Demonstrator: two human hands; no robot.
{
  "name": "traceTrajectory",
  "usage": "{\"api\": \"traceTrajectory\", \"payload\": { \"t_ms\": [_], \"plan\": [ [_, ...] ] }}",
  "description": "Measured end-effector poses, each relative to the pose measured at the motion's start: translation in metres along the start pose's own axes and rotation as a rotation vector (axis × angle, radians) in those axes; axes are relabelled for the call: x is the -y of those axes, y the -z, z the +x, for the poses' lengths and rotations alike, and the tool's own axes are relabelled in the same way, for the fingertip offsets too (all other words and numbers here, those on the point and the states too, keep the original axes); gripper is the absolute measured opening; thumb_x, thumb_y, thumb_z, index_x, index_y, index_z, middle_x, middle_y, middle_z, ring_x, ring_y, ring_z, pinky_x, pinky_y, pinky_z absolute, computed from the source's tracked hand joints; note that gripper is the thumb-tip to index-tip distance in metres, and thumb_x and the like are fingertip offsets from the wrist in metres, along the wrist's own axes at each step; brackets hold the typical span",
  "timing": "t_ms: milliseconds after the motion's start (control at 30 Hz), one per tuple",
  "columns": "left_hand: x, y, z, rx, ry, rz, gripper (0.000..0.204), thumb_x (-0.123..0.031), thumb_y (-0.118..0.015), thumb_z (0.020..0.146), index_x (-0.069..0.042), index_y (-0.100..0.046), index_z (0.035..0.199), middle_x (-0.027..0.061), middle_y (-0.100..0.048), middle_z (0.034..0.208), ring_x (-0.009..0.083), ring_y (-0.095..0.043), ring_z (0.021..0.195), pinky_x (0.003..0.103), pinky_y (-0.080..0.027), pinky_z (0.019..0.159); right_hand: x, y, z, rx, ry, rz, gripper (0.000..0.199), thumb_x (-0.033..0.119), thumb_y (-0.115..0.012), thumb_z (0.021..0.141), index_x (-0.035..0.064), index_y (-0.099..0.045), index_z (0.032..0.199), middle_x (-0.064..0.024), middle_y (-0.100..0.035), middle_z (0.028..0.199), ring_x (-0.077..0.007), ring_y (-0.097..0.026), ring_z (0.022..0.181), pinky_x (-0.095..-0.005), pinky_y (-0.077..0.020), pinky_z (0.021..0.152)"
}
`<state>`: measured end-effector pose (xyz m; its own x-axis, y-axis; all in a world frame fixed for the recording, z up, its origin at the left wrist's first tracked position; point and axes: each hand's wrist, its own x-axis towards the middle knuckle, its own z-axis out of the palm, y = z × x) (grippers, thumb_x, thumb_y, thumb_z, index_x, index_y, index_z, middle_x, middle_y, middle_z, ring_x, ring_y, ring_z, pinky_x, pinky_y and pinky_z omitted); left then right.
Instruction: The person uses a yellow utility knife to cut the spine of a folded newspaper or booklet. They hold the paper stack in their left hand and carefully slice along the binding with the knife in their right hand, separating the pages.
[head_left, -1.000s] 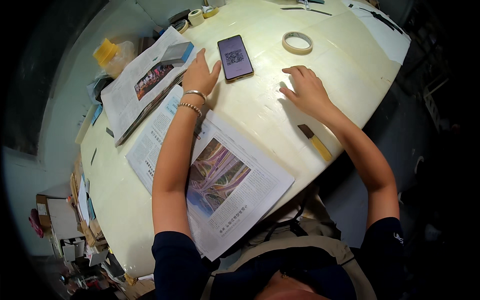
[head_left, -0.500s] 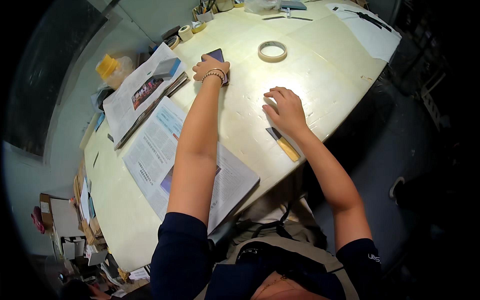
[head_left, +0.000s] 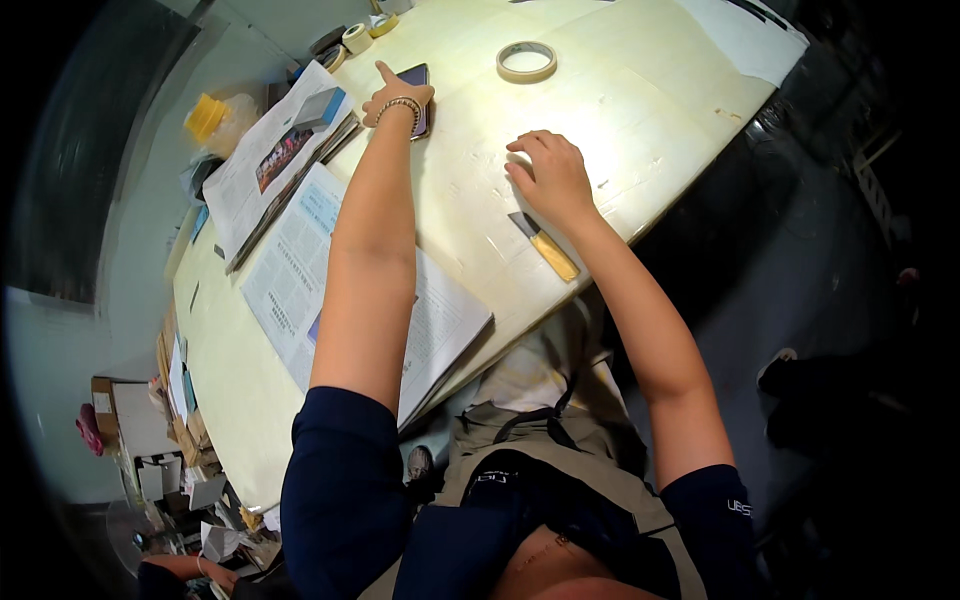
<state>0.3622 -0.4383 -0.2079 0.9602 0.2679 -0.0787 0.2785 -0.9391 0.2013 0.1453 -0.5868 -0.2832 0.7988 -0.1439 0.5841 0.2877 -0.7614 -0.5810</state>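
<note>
My left hand (head_left: 398, 94), with a beaded bracelet at the wrist, is over a dark smartphone (head_left: 421, 74) lying on the table. One finger stretches out past the phone's left side; the hand covers much of the screen and does not grip it. Farther right, my right hand (head_left: 556, 176) hovers open just above the tabletop, fingers loosely bent and holding nothing. Nearest to it lies a knife (head_left: 552, 254) with a dark flat blade and a yellow wrapped handle. Beyond the right hand a roll of tape (head_left: 527, 74) lies flat.
Newspapers (head_left: 290, 275) lie under my left forearm. Another newspaper stack (head_left: 235, 190) bears a blue-grey block (head_left: 320, 108). A yellow-capped plastic bottle (head_left: 228, 122) and tape rolls (head_left: 356, 38) line the table's back left. Another person's arm (head_left: 180, 567) shows at lower left.
The view has shifted, so the table sits higher in it. My left hand's fingers have moved from spread over the phone to one pointing away from it. My right hand stays open.
</note>
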Motion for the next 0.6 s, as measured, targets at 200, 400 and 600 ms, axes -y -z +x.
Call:
{"api": "traceTrajectory", "payload": {
  "t_ms": [200, 400, 600],
  "plan": [
    [0.005, -0.007, -0.014, -0.084, 0.001, -0.013, 0.109, -0.053, -0.071, 0.070, -0.030, -0.007, 0.155, 0.0140, -0.049, 0.140, 0.0333, -0.046, 0.126, 0.049, -0.042, 0.097, 0.000, -0.001, -0.001, -0.006, 0.016, -0.036, 0.014, 0.015, -0.070, 0.079, 0.0088, -0.067, 0.091, -0.0072, -0.064, 0.096, -0.0268, -0.059, 0.097, -0.0406, -0.0453, 0.088],
    [-0.003, -0.009, -0.022, -0.052, -0.021, -0.045, 0.108, -0.053, -0.071, 0.072, -0.032, -0.005, 0.155, 0.0151, -0.050, 0.138, 0.0318, -0.046, 0.125, 0.045, -0.044, 0.095, -0.004, 0.004, -0.001, -0.001, -0.019, -0.075, 0.014, 0.015, -0.069, 0.079, 0.0093, -0.068, 0.092, -0.0072, -0.065, 0.097, -0.0267, -0.060, 0.096, -0.0397, -0.0461, 0.087],
    [0.028, -0.002, -0.001, -0.101, -0.097, -0.128, 0.117, -0.069, -0.070, 0.068, -0.019, -0.011, 0.156, 0.0247, -0.047, 0.140, 0.0395, -0.042, 0.130, 0.053, -0.036, 0.102, 0.004, 0.019, -0.012, 0.013, -0.260, 0.357, 0.021, 0.023, -0.068, 0.084, 0.0069, -0.071, 0.097, -0.0101, -0.066, 0.096, -0.0275, -0.060, 0.093, -0.0388, -0.0462, 0.086]
  ]
}}
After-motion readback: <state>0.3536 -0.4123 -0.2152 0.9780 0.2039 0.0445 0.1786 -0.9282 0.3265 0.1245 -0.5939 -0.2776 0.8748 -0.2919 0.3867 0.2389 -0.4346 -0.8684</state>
